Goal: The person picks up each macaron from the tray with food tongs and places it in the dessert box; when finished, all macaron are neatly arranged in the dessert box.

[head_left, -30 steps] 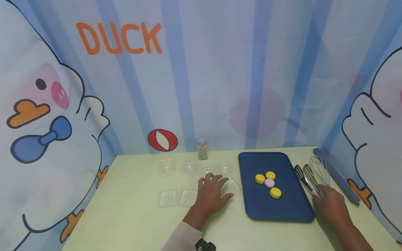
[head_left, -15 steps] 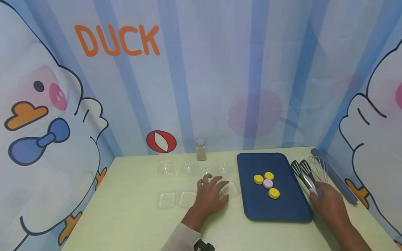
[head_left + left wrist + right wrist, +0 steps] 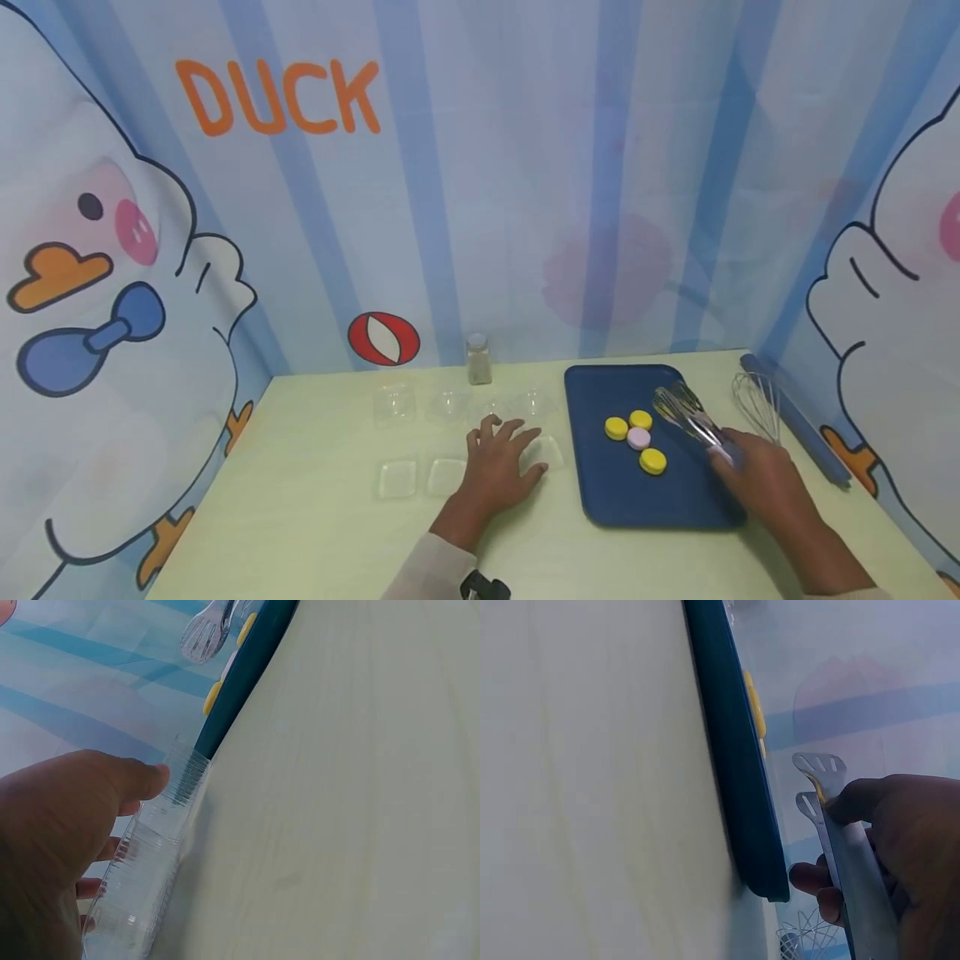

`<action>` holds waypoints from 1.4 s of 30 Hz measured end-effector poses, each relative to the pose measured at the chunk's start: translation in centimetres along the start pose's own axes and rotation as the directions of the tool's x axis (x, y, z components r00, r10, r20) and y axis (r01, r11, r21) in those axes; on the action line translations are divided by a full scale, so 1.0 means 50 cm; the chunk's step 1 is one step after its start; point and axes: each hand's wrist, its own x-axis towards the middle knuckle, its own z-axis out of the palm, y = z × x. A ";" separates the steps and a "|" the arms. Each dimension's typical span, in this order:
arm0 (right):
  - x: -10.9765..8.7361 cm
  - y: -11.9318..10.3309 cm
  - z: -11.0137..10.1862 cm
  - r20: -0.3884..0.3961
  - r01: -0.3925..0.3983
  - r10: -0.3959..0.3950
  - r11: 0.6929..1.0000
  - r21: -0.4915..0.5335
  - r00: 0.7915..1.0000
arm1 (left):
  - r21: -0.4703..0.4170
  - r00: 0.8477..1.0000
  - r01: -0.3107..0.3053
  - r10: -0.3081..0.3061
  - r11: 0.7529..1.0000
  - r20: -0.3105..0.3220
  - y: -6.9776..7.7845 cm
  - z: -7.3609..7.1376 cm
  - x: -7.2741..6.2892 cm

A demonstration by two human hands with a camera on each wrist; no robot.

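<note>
My right hand (image 3: pixel 761 479) grips a pair of metal tongs (image 3: pixel 693 421), whose slotted heads hang over the right side of the dark blue tray (image 3: pixel 622 504). On that tray sit several yellow macarons (image 3: pixel 652 462) and one pink macaron (image 3: pixel 638 438). In the right wrist view the tong heads (image 3: pixel 821 769) stand apart, with nothing between them. My left hand (image 3: pixel 495 467) lies with fingers spread and slightly bent among clear plastic boxes; a clear box piece (image 3: pixel 545 452) shows beside its thumb. In the left wrist view its fingers are partly behind the clear plastic (image 3: pixel 139 877).
Clear lids (image 3: pixel 395 403) stand in a back row, and clear box bottoms (image 3: pixel 397 479) lie in front. A small jar (image 3: pixel 478 360) stands by the backdrop. A whisk (image 3: pixel 759 407) and a blue-grey rolling pin (image 3: pixel 798 425) lie right of the tray.
My right hand has lifted the tongs from beside the tray and moved them left over its right side. My left hand has barely moved.
</note>
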 end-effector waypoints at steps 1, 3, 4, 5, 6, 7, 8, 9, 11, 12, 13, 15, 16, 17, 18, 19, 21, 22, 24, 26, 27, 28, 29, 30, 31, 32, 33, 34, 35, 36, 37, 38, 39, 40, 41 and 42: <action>0.002 -0.003 -0.002 0.009 0.005 -0.005 1.000 -0.007 1.000 | 0.003 1.000 -0.003 0.003 1.000 0.001 0.000 -0.001 0.001; 0.006 -0.009 -0.006 0.020 0.017 -0.016 1.000 -0.022 1.000 | 0.003 1.000 -0.009 0.009 1.000 0.002 0.001 -0.002 0.003; 0.008 -0.010 -0.007 0.024 0.025 -0.025 0.999 -0.029 0.999 | 0.004 1.000 -0.011 0.011 1.000 0.004 0.001 -0.003 0.004; 0.010 -0.012 -0.008 0.029 0.035 -0.034 0.999 -0.037 0.999 | 0.001 1.000 -0.012 0.012 1.000 0.006 0.001 -0.004 0.005; 0.012 -0.013 -0.007 0.036 0.042 -0.041 0.998 -0.039 0.999 | 0.002 1.000 -0.011 0.011 1.000 0.009 0.001 -0.005 0.004; 0.013 -0.014 -0.007 0.042 0.050 -0.049 0.998 -0.040 0.998 | 0.002 1.000 -0.010 0.010 1.000 0.009 0.002 -0.007 0.004; 0.015 -0.014 -0.006 0.048 0.059 -0.057 0.997 -0.041 0.997 | 0.002 1.000 -0.010 0.010 1.000 0.010 0.002 -0.008 0.003; 0.016 -0.014 -0.005 0.053 0.067 -0.065 0.997 -0.040 0.997 | 0.000 1.000 -0.008 0.008 1.000 0.017 0.002 -0.010 0.002; 0.020 -0.012 -0.003 0.062 0.083 -0.081 0.996 -0.030 0.995 | -0.005 1.000 -0.006 0.006 1.000 0.025 0.003 -0.011 0.000; 0.021 -0.011 -0.002 0.066 0.090 -0.089 0.996 -0.023 0.994 | -0.009 1.000 -0.007 0.007 1.000 0.027 0.003 -0.012 -0.001; 0.023 -0.009 -0.001 0.071 0.097 -0.096 0.995 -0.018 0.993 | -0.012 1.000 -0.007 0.007 1.000 0.028 0.002 -0.011 -0.002; 0.026 -0.007 0.000 0.081 0.108 -0.107 0.994 -0.005 0.991 | -0.016 0.999 -0.004 0.005 1.000 0.037 0.002 -0.009 -0.003; 0.027 -0.006 0.001 0.089 0.110 -0.110 0.994 0.001 0.990 | -0.014 0.999 -0.004 0.005 1.000 0.036 0.001 -0.008 -0.004; 0.028 -0.005 0.000 0.099 0.111 -0.111 0.994 0.007 0.989 | -0.012 0.999 -0.005 0.005 1.000 0.035 0.000 -0.008 -0.004; 0.030 -0.005 0.000 0.108 0.112 -0.113 0.994 0.011 0.988 | -0.013 0.999 -0.004 0.004 1.000 0.035 0.000 -0.007 -0.004; 0.030 -0.004 0.000 0.116 0.112 -0.113 0.994 0.013 0.987 | -0.011 0.999 -0.004 0.004 1.000 0.036 -0.001 -0.007 -0.004; 0.031 -0.004 0.000 0.123 0.114 -0.115 0.993 0.015 0.986 | -0.009 0.999 -0.006 0.007 1.000 0.033 -0.002 -0.006 -0.004; 0.031 -0.005 0.000 0.125 0.117 -0.118 0.993 0.015 0.985 | -0.006 0.999 -0.008 0.008 1.000 0.032 -0.003 -0.005 -0.004; 0.031 -0.005 0.001 0.125 0.121 -0.122 0.993 0.014 0.985 | -0.006 0.999 -0.010 0.010 1.000 0.031 -0.004 -0.003 -0.004; 0.032 -0.005 0.002 0.125 0.119 -0.119 0.993 0.010 0.985 | -0.005 0.999 -0.011 0.011 1.000 0.031 -0.004 -0.002 -0.004; 0.033 -0.005 0.002 0.125 0.116 -0.116 0.993 0.006 0.985 | -0.005 0.999 -0.010 0.011 1.000 0.034 -0.004 -0.002 -0.003; 0.033 -0.005 0.002 0.125 0.116 -0.116 0.993 0.006 0.985 | -0.006 0.999 -0.009 0.009 1.000 0.037 -0.004 -0.001 -0.003; 0.034 -0.005 0.003 0.125 0.117 -0.117 0.993 0.003 0.985 | -0.008 0.999 -0.007 0.007 1.000 0.040 -0.004 -0.001 -0.003; 0.035 -0.005 0.003 0.127 0.116 -0.115 0.993 0.001 0.985 | -0.011 0.999 -0.008 0.008 1.000 0.039 -0.004 -0.001 -0.002; 0.036 -0.005 0.002 0.129 0.115 -0.114 0.993 0.000 0.985 | -0.013 0.999 -0.007 0.007 1.000 0.042 -0.004 -0.001 -0.002; 0.036 -0.006 0.002 0.131 0.114 -0.113 0.993 0.000 0.985 | -0.013 0.999 -0.007 0.008 1.000 0.040 -0.004 0.000 -0.002; 0.037 -0.005 0.002 0.132 0.115 -0.114 0.993 0.000 0.985 | -0.015 0.999 -0.006 0.007 1.000 0.042 -0.004 0.000 -0.002; 0.037 -0.005 0.003 0.134 0.115 -0.114 0.993 0.000 0.984 | -0.015 0.999 -0.007 0.008 1.000 0.039 -0.004 0.000 -0.002; 0.038 -0.005 0.003 0.136 0.113 -0.112 0.994 0.000 0.984 | -0.016 0.999 -0.007 0.007 1.000 0.040 -0.004 0.000 -0.002; 0.038 -0.004 0.003 0.137 0.111 -0.110 0.994 0.003 0.984 | -0.017 0.999 -0.007 0.008 1.000 0.039 -0.004 0.000 -0.002; 0.039 -0.003 0.004 0.138 0.109 -0.108 0.994 0.001 0.985 | -0.017 0.999 -0.004 0.005 1.000 0.041 -0.004 -0.001 -0.002; 0.039 -0.002 0.004 0.137 0.107 -0.106 0.994 -0.003 0.985 | -0.016 0.999 -0.004 0.005 1.000 0.039 -0.004 -0.001 -0.002; 0.040 -0.001 0.004 0.137 0.106 -0.104 0.994 -0.004 0.985 | -0.016 0.999 -0.002 0.003 1.000 0.041 -0.004 -0.002 -0.002; 0.040 0.000 0.004 0.140 0.102 -0.100 0.995 -0.003 0.985 | -0.015 0.999 -0.001 0.002 1.000 0.041 -0.004 -0.002 -0.002; 0.040 0.000 0.003 0.143 0.098 -0.097 0.995 0.002 0.985 | -0.016 0.999 0.003 -0.002 1.000 0.046 -0.004 -0.002 -0.001; 0.039 0.001 0.003 0.145 0.094 -0.094 0.996 0.003 0.985 | -0.014 0.999 0.004 -0.003 1.000 0.048 -0.004 -0.002 -0.001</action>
